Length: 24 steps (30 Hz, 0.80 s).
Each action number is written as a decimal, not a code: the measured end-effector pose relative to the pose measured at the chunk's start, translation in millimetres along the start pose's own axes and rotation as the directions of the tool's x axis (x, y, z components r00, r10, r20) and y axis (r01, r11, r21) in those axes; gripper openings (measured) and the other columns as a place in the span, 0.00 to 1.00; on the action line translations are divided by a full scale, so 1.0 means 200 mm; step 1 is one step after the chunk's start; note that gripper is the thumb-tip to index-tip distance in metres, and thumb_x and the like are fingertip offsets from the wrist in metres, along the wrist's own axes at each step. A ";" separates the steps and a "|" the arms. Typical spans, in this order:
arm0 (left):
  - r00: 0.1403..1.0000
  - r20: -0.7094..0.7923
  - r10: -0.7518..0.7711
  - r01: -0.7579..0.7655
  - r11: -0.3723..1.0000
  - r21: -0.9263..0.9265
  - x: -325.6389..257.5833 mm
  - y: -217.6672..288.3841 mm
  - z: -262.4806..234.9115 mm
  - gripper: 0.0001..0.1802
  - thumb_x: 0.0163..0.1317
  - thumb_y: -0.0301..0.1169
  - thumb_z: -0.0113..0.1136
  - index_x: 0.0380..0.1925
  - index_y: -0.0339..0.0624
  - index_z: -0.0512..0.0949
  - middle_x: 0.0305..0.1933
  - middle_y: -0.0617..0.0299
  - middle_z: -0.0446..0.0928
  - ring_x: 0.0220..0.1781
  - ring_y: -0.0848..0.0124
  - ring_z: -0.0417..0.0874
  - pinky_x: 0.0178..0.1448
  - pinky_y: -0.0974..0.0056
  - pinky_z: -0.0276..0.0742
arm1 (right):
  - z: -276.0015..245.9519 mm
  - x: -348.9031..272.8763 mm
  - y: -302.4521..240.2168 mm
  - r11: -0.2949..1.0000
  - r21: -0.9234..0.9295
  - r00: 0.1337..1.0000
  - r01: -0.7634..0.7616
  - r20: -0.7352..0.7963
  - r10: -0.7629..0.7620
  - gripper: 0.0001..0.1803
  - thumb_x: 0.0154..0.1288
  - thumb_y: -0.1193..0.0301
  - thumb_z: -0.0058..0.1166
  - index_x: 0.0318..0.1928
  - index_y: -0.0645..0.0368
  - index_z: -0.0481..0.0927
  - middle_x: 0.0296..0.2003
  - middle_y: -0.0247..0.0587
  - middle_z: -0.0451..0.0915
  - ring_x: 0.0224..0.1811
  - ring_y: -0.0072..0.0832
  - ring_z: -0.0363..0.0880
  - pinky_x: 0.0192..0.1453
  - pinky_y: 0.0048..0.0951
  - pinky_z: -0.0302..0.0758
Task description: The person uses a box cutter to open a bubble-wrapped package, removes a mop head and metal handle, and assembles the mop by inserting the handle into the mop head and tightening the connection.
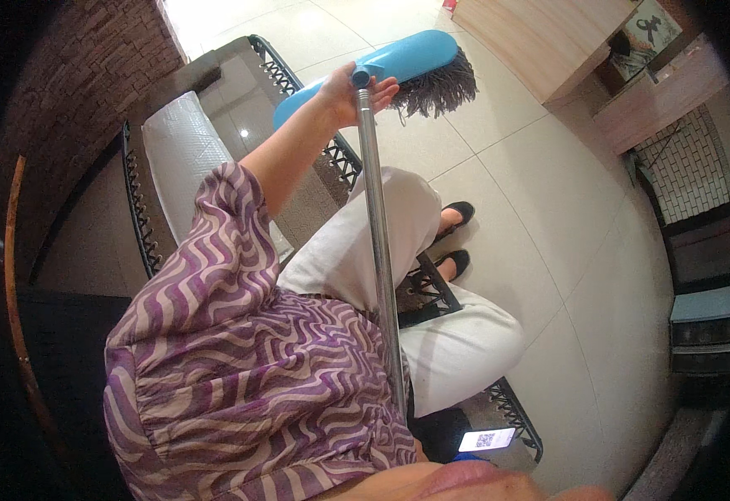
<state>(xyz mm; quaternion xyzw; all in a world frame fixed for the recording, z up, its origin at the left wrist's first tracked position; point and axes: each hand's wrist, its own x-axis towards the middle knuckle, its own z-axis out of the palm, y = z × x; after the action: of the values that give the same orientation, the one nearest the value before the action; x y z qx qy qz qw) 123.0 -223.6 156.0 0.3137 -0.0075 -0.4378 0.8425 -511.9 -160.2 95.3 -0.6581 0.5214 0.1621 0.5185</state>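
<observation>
My left hand (355, 93) is raised and holds a dust mop where its metal pole (373, 179) meets the head. The pole lies across the palm, and the fingertips stick out to its right. The mop has a long light blue plastic head (415, 57) with a grey string fringe (440, 88) hanging from it. From the hand the pole runs down between my knees toward my waist, where its lower end is hidden. My right hand does not show.
I sit on a lounge chair with a black laced edge (340, 159); a pale padded cushion (185, 154) lies at left. A lit phone (486, 439) is near the lower edge. Beyond are tiled floor (540, 209), a wooden cabinet (540, 37) and dark furniture (712, 275).
</observation>
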 end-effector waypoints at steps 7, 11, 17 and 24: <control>0.991 -0.134 0.008 -0.006 1.000 0.021 -0.03 -0.01 0.04 0.25 0.65 0.46 0.25 0.22 0.41 0.66 0.35 0.46 0.76 0.38 0.61 0.81 0.35 0.61 0.83 | 0.01 -0.01 -0.09 0.985 -0.145 0.996 0.089 -0.017 -0.092 0.19 0.53 0.67 0.51 0.48 0.55 0.70 0.41 0.47 0.75 0.42 0.41 0.75 0.46 0.33 0.69; 0.993 -0.117 -0.010 0.010 1.000 0.006 -0.04 0.01 0.02 0.26 0.66 0.48 0.23 0.24 0.40 0.65 0.35 0.47 0.76 0.37 0.62 0.81 0.36 0.60 0.82 | 0.01 -0.01 -0.10 0.982 -0.164 0.995 0.094 -0.017 -0.098 0.20 0.53 0.67 0.51 0.48 0.55 0.70 0.41 0.47 0.75 0.42 0.41 0.75 0.46 0.33 0.69; 0.990 -0.140 0.002 -0.002 1.000 -0.003 -0.05 -0.01 0.02 0.28 0.66 0.49 0.22 0.25 0.39 0.65 0.36 0.45 0.75 0.39 0.61 0.81 0.38 0.60 0.82 | 0.00 -0.01 -0.12 0.978 -0.183 0.994 0.102 -0.017 -0.107 0.20 0.53 0.67 0.52 0.48 0.55 0.69 0.41 0.47 0.75 0.43 0.41 0.75 0.46 0.33 0.69; 0.991 -0.133 0.005 -0.001 1.000 0.026 -0.07 -0.03 0.01 0.31 0.65 0.52 0.22 0.23 0.38 0.66 0.39 0.44 0.74 0.44 0.59 0.79 0.40 0.60 0.82 | -0.01 -0.03 -0.16 0.971 -0.205 0.992 0.119 -0.014 -0.125 0.21 0.52 0.66 0.52 0.48 0.55 0.69 0.41 0.47 0.75 0.43 0.41 0.75 0.46 0.33 0.69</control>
<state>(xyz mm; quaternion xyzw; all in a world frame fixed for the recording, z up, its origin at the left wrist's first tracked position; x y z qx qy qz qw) 109.9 -217.0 157.2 0.3529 0.0424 -0.4145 0.8378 -487.4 -160.9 116.1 -0.7407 0.4676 0.1736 0.4501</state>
